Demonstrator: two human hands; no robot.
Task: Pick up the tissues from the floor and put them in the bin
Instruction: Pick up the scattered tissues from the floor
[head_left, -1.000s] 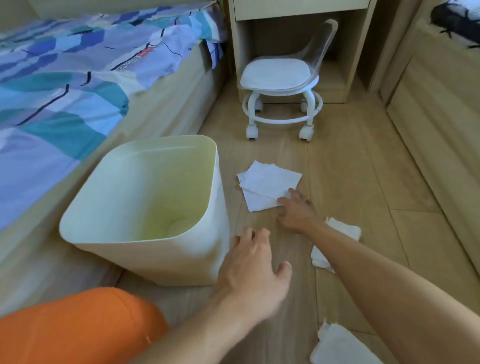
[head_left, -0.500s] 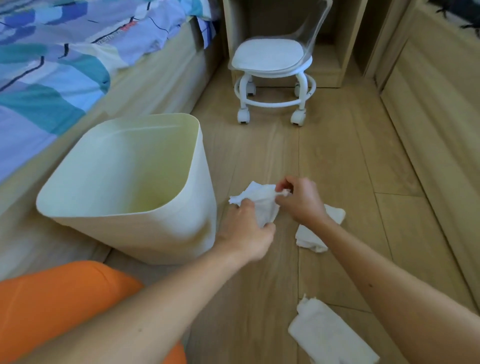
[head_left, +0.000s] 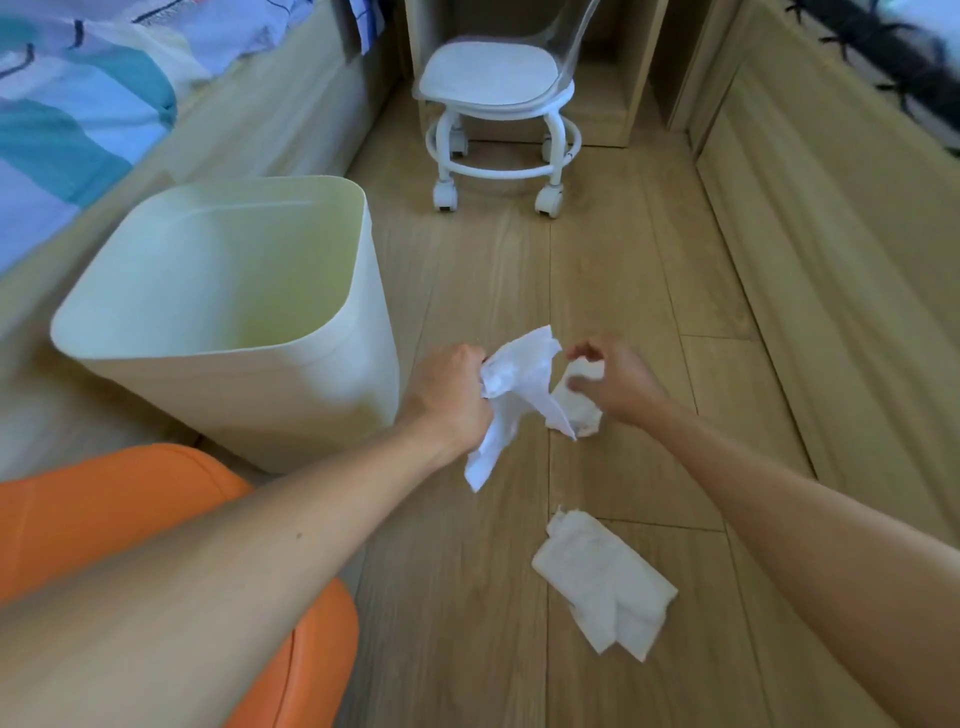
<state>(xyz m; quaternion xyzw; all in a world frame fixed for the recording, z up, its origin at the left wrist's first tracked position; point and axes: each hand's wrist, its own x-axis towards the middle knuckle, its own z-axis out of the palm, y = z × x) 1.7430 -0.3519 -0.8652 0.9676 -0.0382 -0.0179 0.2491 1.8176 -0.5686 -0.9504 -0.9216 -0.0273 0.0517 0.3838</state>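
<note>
Left hand fisted around crumpled white tissue lifted off wooden floor, just right of cream plastic bin, right hand loosely curled, empty, above second tissue, third folded tissue lying nearer, white wheeled stool far.

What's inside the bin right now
The bin looks empty: only bare cream walls show inside. Its near wall hides part of the bottom. The left hand grips a tissue outside it.
</note>
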